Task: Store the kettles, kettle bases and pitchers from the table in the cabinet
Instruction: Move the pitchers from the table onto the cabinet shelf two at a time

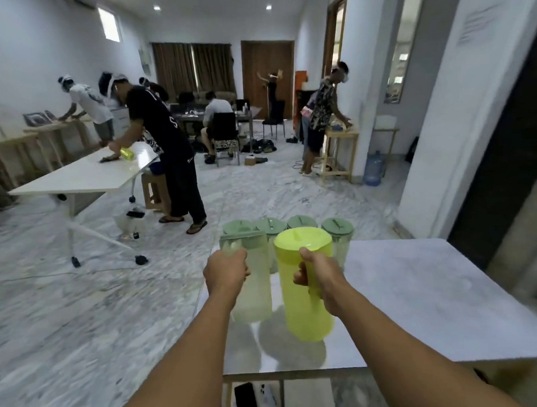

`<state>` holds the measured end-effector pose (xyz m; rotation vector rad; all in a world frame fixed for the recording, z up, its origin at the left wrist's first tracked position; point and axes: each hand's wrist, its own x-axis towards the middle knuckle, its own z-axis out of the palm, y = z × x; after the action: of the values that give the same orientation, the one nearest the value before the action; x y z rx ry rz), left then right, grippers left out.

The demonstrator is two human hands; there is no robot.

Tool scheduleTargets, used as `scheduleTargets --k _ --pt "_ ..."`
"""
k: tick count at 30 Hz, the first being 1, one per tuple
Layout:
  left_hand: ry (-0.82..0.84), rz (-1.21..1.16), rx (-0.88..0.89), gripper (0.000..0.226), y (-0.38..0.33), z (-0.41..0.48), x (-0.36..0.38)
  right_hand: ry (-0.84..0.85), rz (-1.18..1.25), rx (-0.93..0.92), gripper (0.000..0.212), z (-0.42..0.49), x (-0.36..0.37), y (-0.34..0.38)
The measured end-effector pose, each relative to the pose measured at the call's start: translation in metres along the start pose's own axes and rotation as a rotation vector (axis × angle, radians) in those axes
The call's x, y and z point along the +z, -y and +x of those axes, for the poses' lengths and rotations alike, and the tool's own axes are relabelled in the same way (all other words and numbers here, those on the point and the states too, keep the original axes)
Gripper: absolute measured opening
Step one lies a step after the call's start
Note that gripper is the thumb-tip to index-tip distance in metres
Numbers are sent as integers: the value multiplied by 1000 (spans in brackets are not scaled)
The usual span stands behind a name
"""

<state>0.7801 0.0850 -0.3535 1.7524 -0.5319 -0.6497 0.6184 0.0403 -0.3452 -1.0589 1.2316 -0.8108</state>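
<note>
On the white desk (pixel 434 303), four green-lidded pitchers (pixel 337 231) stood at twelve o'clock. Our left hand (pixel 226 271) gripped a clear pitcher (pixel 254 293); our right hand (pixel 321 278), closed, held the yellow pitcher (pixel 302 306) by its handle, both raised.

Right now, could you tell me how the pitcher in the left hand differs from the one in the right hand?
The left hand's pitcher has a pale, see-through body with a grey-green lid; the right hand's pitcher is bright yellow-green all over, lid included. The yellow-green one also looks wider and sits nearer the camera. Both are tall, lidded, upright and gripped by the handle, left hand and right hand, above the white table.
</note>
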Motion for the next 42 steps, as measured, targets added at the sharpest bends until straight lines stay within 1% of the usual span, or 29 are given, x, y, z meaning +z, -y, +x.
scheduleTargets --k 2,3,5,7,10,13,19,24,26,28,31,34,35,38,40,42 --pt "54 -73 52 21 -34 -15 -1 -65 47 -64 35 -24 -12 24" --pt "81 -79 92 25 -50 -23 0 -99 77 -95 37 -37 -20 37" --pt "136 -86 171 42 -84 -47 3 -176 149 -169 38 -65 -41 62" --pt "212 -151 236 51 -119 -82 9 -267 184 -255 37 -95 -67 85" --pt "350 -263 247 46 -167 -134 28 -410 214 -361 36 -139 -109 114" --pt "481 -309 315 37 -199 -182 61 -554 258 -440 37 -177 -157 134" --pt "773 -341 465 39 -234 -305 129 -871 291 -546 35 -268 -258 145" --pt "998 -388 525 41 -241 -412 187 -1126 276 -597 33 -352 -348 131" --pt "1095 -406 518 42 -240 -458 209 -1218 278 -600 33 -386 -386 123" --pt "1147 -419 502 46 -238 -505 231 -1292 284 -596 34 -419 -424 114" --pt "1248 -444 463 51 -235 -576 266 -1387 265 -579 38 -462 -483 103" --pt "1315 -443 448 68 -234 -640 304 -1437 262 -582 37 -493 -546 93" --pt "1326 -434 445 70 -234 -658 319 -1440 260 -586 37 -500 -568 90" --pt "1338 -433 416 62 -233 -705 368 -1432 260 -567 36 -510 -629 84" --pt "1342 -400 376 66 -229 -725 396 -1413 254 -545 37 -508 -664 80" --pt "1343 -370 342 64 -226 -738 423 -1385 255 -536 38 -498 -695 81"
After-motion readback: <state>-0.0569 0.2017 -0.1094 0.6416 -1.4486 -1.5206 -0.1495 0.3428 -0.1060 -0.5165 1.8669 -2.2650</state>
